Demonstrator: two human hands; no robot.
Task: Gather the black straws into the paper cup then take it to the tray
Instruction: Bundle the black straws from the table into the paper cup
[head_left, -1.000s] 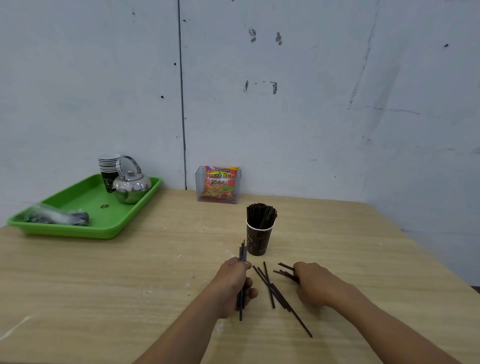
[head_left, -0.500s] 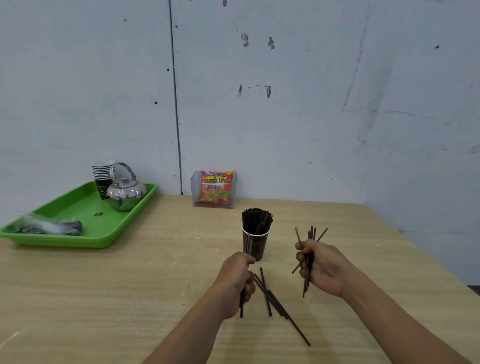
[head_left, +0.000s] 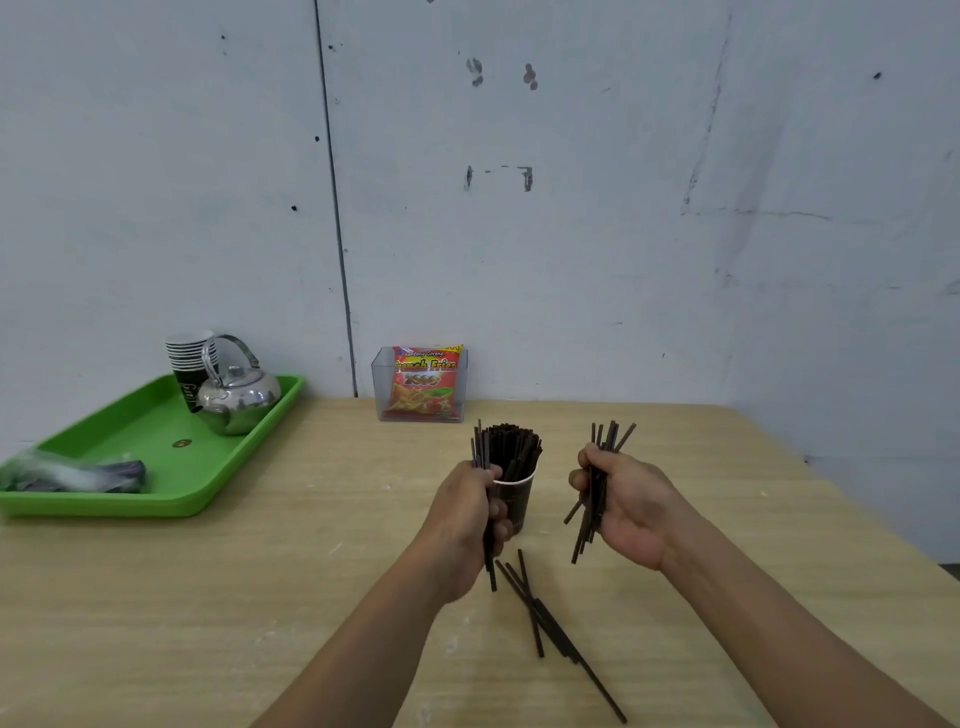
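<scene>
Pale wooden table (head_left: 260, 597) runs up to a scuffed grey-white wall (head_left: 571, 260), and both my hands are raised over its middle. My left hand (head_left: 462, 525) is curled tight around a small bunch of black straws (head_left: 490, 566), held nearly upright; their tops stand level with the straws already in the cup. My fingers are right against the near left side of the paper cup (head_left: 519, 504), though I cannot tell whether they touch it. The cup stands upright on the table, packed full of dark straws (head_left: 511, 447). My right hand (head_left: 628, 504), palm turned toward me just to the cup's right, grips a looser bundle of straws (head_left: 605, 439) that fans out above and below my fist. A few loose straws (head_left: 545, 618) lie crossed on the table between my forearms, nearer to me than the cup. The green tray (head_left: 140, 431) sits well apart at the far left edge, carrying a shiny metal kettle (head_left: 239, 397), a stack of cups (head_left: 188, 358) behind it and a plastic-wrapped bundle (head_left: 72, 473) at its near end. Against the wall, a red snack packet (head_left: 426, 382) stands inside a clear box (head_left: 379, 384).
</scene>
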